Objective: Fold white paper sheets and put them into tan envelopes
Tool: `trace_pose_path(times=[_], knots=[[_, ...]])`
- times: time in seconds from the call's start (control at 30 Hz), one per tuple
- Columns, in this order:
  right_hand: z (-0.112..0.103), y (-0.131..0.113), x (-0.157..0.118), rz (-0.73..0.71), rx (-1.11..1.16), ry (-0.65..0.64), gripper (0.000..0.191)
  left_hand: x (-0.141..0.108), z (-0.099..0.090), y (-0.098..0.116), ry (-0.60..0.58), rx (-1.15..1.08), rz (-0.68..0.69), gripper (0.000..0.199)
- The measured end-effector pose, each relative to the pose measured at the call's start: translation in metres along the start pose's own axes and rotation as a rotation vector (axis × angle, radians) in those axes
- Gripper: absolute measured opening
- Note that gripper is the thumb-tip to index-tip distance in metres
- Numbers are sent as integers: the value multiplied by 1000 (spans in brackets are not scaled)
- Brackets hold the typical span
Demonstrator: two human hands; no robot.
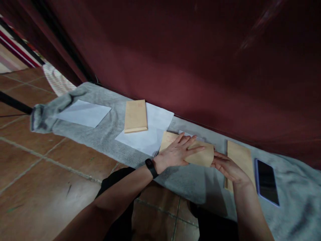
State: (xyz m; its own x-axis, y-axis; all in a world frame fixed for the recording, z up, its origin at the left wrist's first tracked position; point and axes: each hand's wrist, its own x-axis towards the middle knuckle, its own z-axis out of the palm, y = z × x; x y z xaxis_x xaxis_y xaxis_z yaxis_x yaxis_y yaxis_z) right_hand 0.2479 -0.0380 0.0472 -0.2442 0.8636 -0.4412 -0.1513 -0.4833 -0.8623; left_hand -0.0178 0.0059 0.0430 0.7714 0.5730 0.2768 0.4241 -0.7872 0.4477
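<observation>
A tan paper envelope point(202, 155) lies crosswise before me, its right end lifted and bent off the cloth. My left hand point(175, 152), with a black band on the wrist, rests flat on the envelope with fingers spread. At the raised right end, the fingers of my right hand point(229, 167) grip the edge; the thumb is mostly hidden. A bit of white paper shows behind the envelope's upper edge. To the left, a stack of tan envelopes point(135, 116) sits on white sheets point(157, 117). More tan envelopes point(242, 155) lie just beyond my right hand.
A grey cloth point(110, 140) covers the long narrow surface. At its left lies a white sheet point(85, 113), and at the right a phone point(267, 182) with a bluish-purple edge. A dark red panel point(175, 67) rises behind. Brown floor tiles point(50, 187) lie below.
</observation>
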Motion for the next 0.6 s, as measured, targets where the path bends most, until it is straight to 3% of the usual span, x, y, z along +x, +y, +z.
trace_pose_path(times=[0.17, 0.4, 0.6], knots=[[-3, 0, -1, -17, -2, -37, 40, 1, -2, 2, 3, 46, 48, 103], [-20, -1, -2, 15, -222, 5, 39, 0, -6, 12, -30, 125, 95, 104], [-13, 16, 3, -21, -226, 16, 33, 0, -3, 10, -24, 156, 112, 103]])
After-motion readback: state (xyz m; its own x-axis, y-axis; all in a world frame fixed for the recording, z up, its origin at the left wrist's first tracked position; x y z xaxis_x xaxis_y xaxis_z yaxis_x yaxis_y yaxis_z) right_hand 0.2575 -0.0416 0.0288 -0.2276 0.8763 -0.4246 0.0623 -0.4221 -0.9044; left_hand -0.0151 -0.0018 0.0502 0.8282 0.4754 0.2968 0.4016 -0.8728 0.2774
